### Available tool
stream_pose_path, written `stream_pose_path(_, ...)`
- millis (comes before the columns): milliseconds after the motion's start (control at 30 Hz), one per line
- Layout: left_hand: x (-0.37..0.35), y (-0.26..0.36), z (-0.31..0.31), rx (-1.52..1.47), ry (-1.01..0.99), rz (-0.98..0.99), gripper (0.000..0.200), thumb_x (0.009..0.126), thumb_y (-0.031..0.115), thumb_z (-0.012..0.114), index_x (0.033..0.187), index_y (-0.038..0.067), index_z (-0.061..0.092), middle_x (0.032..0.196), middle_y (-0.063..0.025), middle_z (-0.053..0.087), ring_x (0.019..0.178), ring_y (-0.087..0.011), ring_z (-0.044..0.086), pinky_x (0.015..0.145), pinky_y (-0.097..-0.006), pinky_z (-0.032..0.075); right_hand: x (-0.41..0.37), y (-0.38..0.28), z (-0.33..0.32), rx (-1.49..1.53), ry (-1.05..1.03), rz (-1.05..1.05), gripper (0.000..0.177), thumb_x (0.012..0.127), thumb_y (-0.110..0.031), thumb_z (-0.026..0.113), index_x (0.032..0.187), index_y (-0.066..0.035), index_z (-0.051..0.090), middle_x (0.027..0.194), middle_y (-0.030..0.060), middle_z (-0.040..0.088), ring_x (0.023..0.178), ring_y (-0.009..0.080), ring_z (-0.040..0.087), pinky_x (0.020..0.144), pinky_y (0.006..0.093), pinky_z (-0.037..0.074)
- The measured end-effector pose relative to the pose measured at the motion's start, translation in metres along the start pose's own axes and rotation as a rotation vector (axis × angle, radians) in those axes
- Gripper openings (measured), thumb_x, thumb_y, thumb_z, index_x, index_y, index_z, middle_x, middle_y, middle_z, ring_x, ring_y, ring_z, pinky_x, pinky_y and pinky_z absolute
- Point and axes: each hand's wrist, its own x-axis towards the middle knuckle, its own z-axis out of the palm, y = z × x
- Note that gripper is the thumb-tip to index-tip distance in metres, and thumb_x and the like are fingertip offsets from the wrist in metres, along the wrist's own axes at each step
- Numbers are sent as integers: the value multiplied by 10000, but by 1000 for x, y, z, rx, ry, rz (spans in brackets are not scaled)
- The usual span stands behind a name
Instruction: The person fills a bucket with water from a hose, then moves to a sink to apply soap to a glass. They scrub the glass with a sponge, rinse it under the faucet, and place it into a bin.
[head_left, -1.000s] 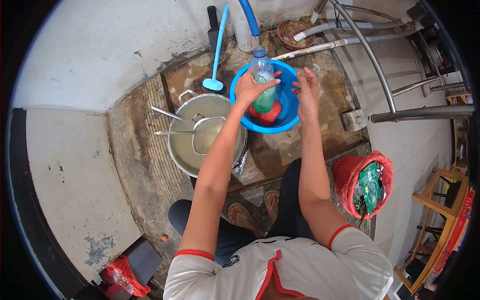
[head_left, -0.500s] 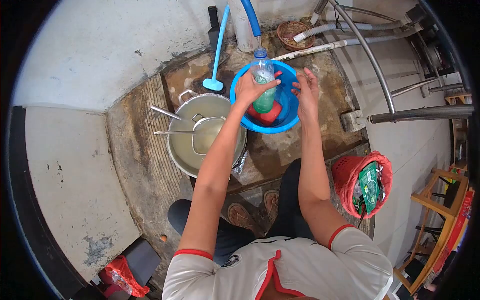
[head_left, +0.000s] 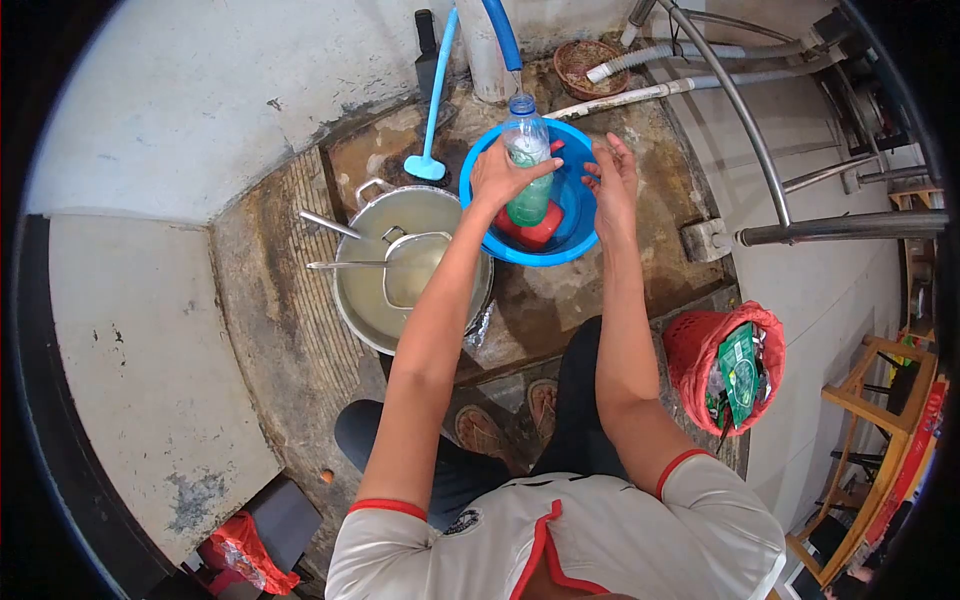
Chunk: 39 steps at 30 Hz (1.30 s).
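Observation:
My left hand is wrapped round a clear plastic bottle with a green lower part and a blue ring at its neck. The bottle stands upright over a blue basin, its mouth right under the end of a blue hose. A thin stream of water runs from the hose to the bottle. Inside the basin, a red thing lies below the bottle. At the basin's right rim, my right hand is raised with its fingers apart, holding nothing.
Left of the basin stands a large metal pot holding cloudy liquid, a smaller pot and handled utensils. A light-blue brush leans on the wall. A red bin, a brown basket and metal pipes are to the right.
Almost nothing differs. The bottle stays under the hose in my left hand, and my right hand keeps its place by the basin.

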Motion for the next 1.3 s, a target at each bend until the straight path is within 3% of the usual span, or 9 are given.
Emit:
stream_pose_path(733, -1, 1, 1, 15, 21, 3, 634, 596, 499, 814, 1014, 58, 634, 926, -109, 686, 854, -224, 663, 765, -347, 494, -2, -3, -1, 5, 0, -13, 496, 858, -252, 650, 1259, -62, 430, 1093, 50, 532, 829, 113, 532, 671, 260, 440)
stream_pose_path(833, -1, 2, -2, -32, -38, -31, 790, 541, 594, 795, 1096, 68, 597, 996, -158, 664, 923, -303, 643, 800, -401, 489, -2, -3, -2, 8, -2, -10, 500, 858, -250, 650, 1263, -61, 427, 1102, 52, 530, 829, 113, 532, 671, 261, 441)
stream_pose_path(1033, 1, 3, -2, -73, -61, -43, 761, 543, 578, 801, 1071, 64, 611, 985, -153, 669, 919, -292, 647, 793, -390, 492, -2, -3, -2, 7, -4, -9, 521, 853, -251, 655, 1274, -55, 419, 1109, 57, 528, 831, 116, 531, 672, 263, 441)
stream_pose_path(1133, -2, 7, -4, -65, -37, -31, 638, 599, 512, 809, 1007, 51, 642, 928, -107, 687, 867, -214, 663, 784, -337, 494, -3, -4, -1, -1, -4, -10, 531, 851, -251, 656, 1278, -47, 414, 1107, 59, 528, 833, 120, 530, 675, 264, 441)
stream_pose_path(1300, -1, 10, -8, -86, -74, -76, 767, 540, 577, 804, 1063, 51, 609, 979, -151, 670, 907, -281, 653, 784, -388, 497, -4, -5, 0, -13, 6, -2, 529, 851, -246, 655, 1275, -39, 416, 1094, 62, 531, 837, 123, 530, 673, 265, 444)
